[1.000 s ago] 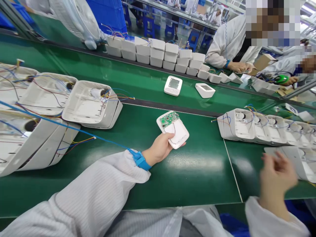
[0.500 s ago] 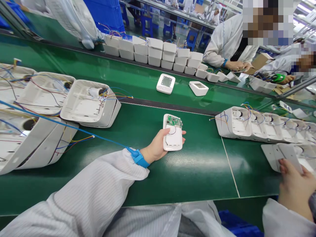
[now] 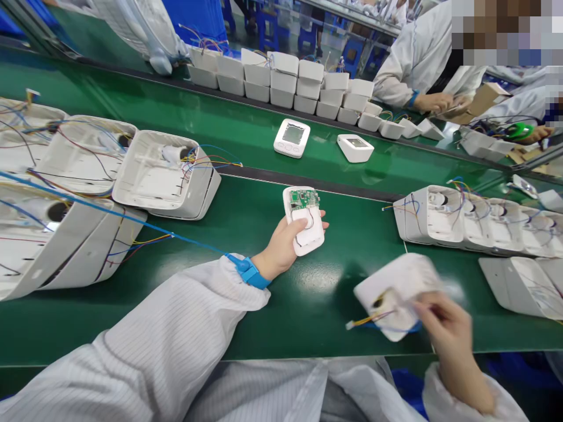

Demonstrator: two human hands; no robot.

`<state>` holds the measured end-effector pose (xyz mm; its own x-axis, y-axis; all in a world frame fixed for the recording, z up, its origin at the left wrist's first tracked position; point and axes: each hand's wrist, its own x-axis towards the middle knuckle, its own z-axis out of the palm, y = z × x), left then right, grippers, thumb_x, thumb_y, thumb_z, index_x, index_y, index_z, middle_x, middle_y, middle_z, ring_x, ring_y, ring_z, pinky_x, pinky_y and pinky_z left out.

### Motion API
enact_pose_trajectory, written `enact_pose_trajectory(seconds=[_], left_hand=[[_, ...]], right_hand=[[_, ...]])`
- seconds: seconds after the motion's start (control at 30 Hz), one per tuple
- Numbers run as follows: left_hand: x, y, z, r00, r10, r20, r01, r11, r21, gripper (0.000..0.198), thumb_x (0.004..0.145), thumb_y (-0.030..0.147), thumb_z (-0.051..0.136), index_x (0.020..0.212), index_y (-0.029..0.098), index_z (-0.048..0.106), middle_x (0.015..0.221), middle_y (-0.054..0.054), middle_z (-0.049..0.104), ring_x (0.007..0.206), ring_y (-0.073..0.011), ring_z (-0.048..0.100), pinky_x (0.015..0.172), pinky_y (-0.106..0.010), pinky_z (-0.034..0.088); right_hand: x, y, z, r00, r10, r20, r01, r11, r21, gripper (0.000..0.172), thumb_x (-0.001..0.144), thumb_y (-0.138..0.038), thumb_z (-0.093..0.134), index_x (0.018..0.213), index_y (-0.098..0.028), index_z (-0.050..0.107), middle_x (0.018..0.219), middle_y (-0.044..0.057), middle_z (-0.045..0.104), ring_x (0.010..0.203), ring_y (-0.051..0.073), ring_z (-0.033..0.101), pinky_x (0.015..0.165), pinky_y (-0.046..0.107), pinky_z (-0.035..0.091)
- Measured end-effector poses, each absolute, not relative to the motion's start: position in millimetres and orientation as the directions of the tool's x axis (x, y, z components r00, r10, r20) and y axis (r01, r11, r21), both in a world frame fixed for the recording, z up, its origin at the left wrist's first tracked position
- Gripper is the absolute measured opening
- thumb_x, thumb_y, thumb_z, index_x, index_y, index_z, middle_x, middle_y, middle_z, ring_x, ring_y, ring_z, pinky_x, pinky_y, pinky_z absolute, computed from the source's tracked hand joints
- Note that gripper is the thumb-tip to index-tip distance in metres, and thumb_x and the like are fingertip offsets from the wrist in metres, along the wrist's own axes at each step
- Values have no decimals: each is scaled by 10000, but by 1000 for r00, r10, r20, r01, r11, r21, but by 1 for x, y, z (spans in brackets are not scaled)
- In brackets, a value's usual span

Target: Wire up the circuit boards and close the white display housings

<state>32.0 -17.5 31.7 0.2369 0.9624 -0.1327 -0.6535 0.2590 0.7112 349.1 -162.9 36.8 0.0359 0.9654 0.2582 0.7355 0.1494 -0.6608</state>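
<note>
In the middle of the view, my left hand [image 3: 281, 246] grips a white device half [image 3: 310, 231], its inner side facing up. A green circuit board [image 3: 305, 199] fills its far end, and a thin dark wire loops below the board. My left wrist wears a blue wrist strap [image 3: 250, 272] with a cord. To the right, my right hand [image 3: 448, 334] is closed on the edge of a white plastic housing [image 3: 391, 281], tilted over the green bench and smeared by motion. Yellow, red and blue wires [image 3: 373, 319] ending in a white plug hang from it.
White housings with wires stand at the left [image 3: 153, 170] and in a row at the right [image 3: 448, 214]. On the far strip lie two white devices with screens [image 3: 292, 138]. Stacked housings [image 3: 281, 82] line the back. Co-workers in white coats [image 3: 417, 64] work at the far right.
My right hand has lifted a white housing from the right-hand row and brought it left towards the device half. My left hand stays near the middle, its device half slightly tilted.
</note>
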Motion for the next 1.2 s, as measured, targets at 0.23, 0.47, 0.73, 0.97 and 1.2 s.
enact_pose_trajectory(seconds=[0.23, 0.47, 0.73, 0.97, 1.2], left_hand=[[27, -18, 34, 191, 981, -12, -660, 138, 739, 479, 662, 258, 720, 1126, 150, 665, 1225, -119, 693, 1008, -284, 690, 838, -384, 556], [22, -21, 34, 262, 965, 13, -596, 151, 788, 512, 709, 311, 722, 1187, 140, 654, 1164, -140, 721, 1001, -301, 687, 817, -373, 533], [30, -48, 33, 378, 923, 72, -573, 172, 802, 541, 767, 411, 740, 1225, 141, 641, 1215, -158, 695, 1114, -336, 651, 947, -442, 511], [34, -55, 30, 389, 920, 47, -523, 179, 833, 602, 766, 429, 748, 1264, 129, 594, 1156, -161, 700, 1060, -327, 659, 915, -446, 520], [32, -51, 32, 336, 941, 45, -526, 148, 838, 555, 746, 417, 762, 1207, 138, 630, 1192, -153, 687, 1063, -320, 657, 918, -437, 521]], right_hand=[[274, -51, 69, -435, 900, -42, 703, 310, -640, 336, 878, -225, 549, 1212, -237, 524, 963, 33, 742, 726, 144, 683, 676, 286, 545], [233, -61, 100, -446, 852, -275, 881, 363, -304, 108, 875, -336, 665, 881, -251, 731, 755, 9, 740, 662, 191, 682, 578, 279, 458], [229, -50, 79, -428, 904, -11, 866, 406, -292, 175, 945, -262, 564, 1031, -213, 708, 977, 53, 737, 907, 218, 682, 748, 316, 501], [252, -111, 101, -208, 976, -64, 756, 119, -644, 232, 938, -386, 596, 1113, -233, 597, 762, 13, 728, 593, 158, 661, 545, 254, 525], [237, -117, 115, -653, 751, -99, 467, 297, -833, 529, 941, -224, 584, 1444, -328, 455, 1177, 32, 722, 1016, 176, 708, 906, 313, 573]])
